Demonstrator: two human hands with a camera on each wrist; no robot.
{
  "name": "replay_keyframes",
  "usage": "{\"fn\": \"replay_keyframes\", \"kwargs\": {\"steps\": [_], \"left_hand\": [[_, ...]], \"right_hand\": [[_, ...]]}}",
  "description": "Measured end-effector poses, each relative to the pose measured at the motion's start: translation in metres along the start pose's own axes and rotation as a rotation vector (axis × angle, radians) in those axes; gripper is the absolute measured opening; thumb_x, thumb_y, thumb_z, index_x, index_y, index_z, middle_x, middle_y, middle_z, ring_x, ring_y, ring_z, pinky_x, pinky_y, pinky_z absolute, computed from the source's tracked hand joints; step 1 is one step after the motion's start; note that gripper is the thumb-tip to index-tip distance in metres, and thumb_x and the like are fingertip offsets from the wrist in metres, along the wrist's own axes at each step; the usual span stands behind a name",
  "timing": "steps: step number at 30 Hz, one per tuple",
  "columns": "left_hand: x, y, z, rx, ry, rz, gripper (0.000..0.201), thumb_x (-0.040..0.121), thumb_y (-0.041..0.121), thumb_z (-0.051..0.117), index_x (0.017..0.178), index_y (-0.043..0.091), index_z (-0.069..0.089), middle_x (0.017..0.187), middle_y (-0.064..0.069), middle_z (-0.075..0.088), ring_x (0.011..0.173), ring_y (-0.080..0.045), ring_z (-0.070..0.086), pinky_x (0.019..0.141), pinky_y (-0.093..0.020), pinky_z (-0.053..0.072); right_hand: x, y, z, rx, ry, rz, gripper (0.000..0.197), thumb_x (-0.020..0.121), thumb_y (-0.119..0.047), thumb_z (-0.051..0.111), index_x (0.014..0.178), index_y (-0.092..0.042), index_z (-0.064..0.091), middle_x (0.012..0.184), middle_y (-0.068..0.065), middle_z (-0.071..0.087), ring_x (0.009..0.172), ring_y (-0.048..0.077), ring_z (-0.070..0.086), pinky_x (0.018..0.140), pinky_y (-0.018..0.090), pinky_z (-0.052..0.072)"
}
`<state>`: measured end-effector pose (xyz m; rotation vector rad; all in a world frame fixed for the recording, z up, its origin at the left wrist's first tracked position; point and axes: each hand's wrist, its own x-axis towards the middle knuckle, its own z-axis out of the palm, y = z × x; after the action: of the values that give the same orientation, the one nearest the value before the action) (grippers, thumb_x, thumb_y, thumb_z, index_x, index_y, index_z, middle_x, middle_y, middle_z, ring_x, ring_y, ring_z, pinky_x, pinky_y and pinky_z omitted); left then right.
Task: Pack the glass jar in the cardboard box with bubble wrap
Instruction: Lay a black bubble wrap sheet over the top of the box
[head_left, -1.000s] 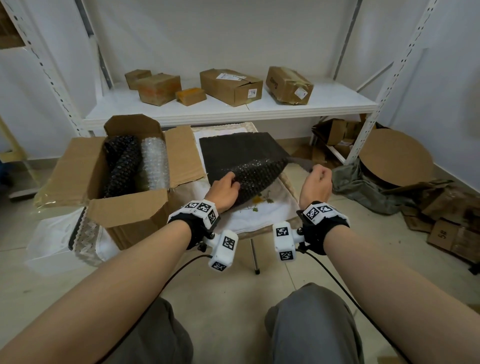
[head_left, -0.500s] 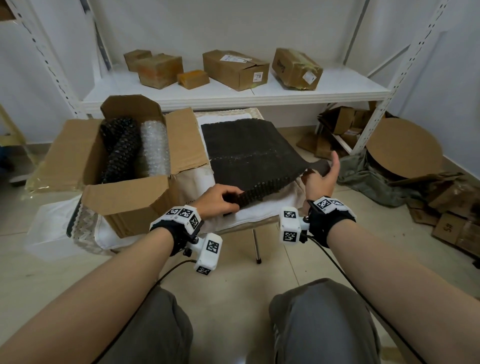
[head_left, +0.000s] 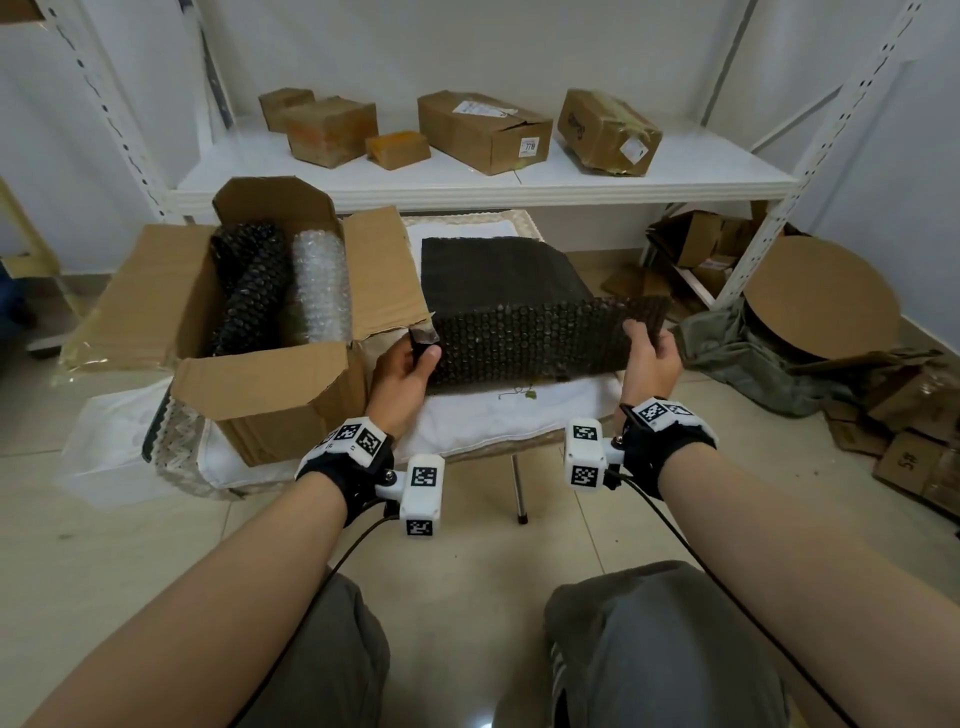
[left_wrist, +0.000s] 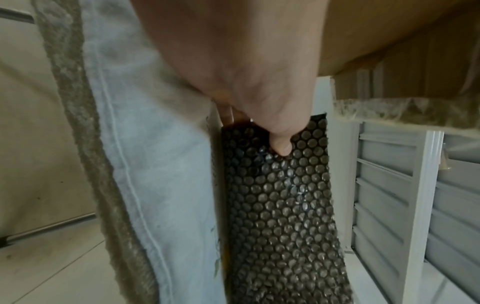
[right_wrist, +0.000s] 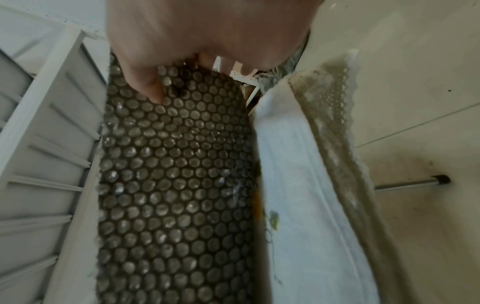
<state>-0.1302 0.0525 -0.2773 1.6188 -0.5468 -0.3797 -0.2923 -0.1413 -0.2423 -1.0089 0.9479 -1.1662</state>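
Observation:
A sheet of black bubble wrap (head_left: 524, 306) lies on the white-clothed stool, its near edge lifted and stretched between my hands. My left hand (head_left: 410, 364) pinches the near left corner, thumb on the bubbled face (left_wrist: 281, 146). My right hand (head_left: 647, 353) pinches the near right corner, thumb on the bubbles (right_wrist: 153, 90). The open cardboard box (head_left: 270, 384) stands to the left, holding a black bubble-wrapped bundle (head_left: 249, 291) and a clear bubble-wrapped bundle (head_left: 319, 286). No bare glass jar shows in any view.
A white cloth with a lace edge (head_left: 498, 415) covers the stool, whose metal leg (head_left: 517, 488) shows below. A white shelf (head_left: 467, 176) behind carries several cardboard boxes. Flattened cardboard, a round board (head_left: 821, 296) and green cloth lie on the floor at the right.
Both hands have taken the sheet's near corners and raised its near edge off the cloth, pulling it taut; the left hand went from the middle of the edge to the left corner.

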Motion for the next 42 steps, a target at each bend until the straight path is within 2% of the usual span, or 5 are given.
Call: {"fn": "replay_keyframes", "kwargs": {"steps": [6,21,29,36,42], "left_hand": [[0.003,-0.003,0.001,0.185,0.092,0.038,0.027,0.101,0.037,0.046,0.117,0.017,0.055,0.113,-0.002,0.063,0.103,-0.02,0.058,0.089,-0.031,0.042],[0.002,-0.011,0.01,0.498,0.2,0.071,0.032,0.091,0.017,0.062,0.117,0.018,0.044,0.1,-0.001,0.05,0.086,-0.021,0.053,0.075,-0.03,0.04],[0.0,-0.011,0.002,0.8,0.033,0.262,0.029,0.09,-0.001,0.053,0.093,0.021,0.073,0.14,0.001,0.044,0.131,-0.02,0.037,0.109,-0.024,0.026],[-0.004,0.003,0.003,0.917,-0.222,0.129,0.081,0.057,0.09,0.055,0.114,0.033,0.068,0.13,0.014,0.05,0.12,-0.01,0.047,0.107,-0.04,0.038],[-0.002,0.007,-0.005,0.886,-0.316,0.12,0.049,0.07,0.031,0.071,0.114,0.034,0.05,0.123,0.005,0.055,0.107,-0.02,0.056,0.092,-0.039,0.05]], "right_hand": [[-0.022,0.031,0.002,-0.213,0.023,-0.044,0.031,0.091,-0.019,0.064,0.122,-0.014,0.064,0.105,-0.004,0.063,0.101,0.014,0.059,0.091,0.021,0.043],[-0.007,0.021,-0.013,-0.635,0.143,0.08,0.038,0.084,-0.029,0.068,0.115,-0.013,0.054,0.112,0.01,0.058,0.116,0.032,0.052,0.093,0.036,0.04],[-0.005,0.018,-0.01,-0.661,0.136,0.115,0.037,0.087,-0.031,0.061,0.117,-0.014,0.05,0.13,0.015,0.05,0.122,0.035,0.048,0.106,0.045,0.037],[0.0,0.018,-0.009,-0.64,0.123,0.114,0.038,0.088,-0.005,0.063,0.123,-0.015,0.051,0.133,0.012,0.046,0.105,0.031,0.058,0.099,0.032,0.042],[0.008,0.021,-0.009,-0.491,0.17,0.113,0.034,0.089,0.004,0.058,0.12,-0.01,0.058,0.129,0.012,0.051,0.087,0.019,0.049,0.068,0.014,0.033]]}}
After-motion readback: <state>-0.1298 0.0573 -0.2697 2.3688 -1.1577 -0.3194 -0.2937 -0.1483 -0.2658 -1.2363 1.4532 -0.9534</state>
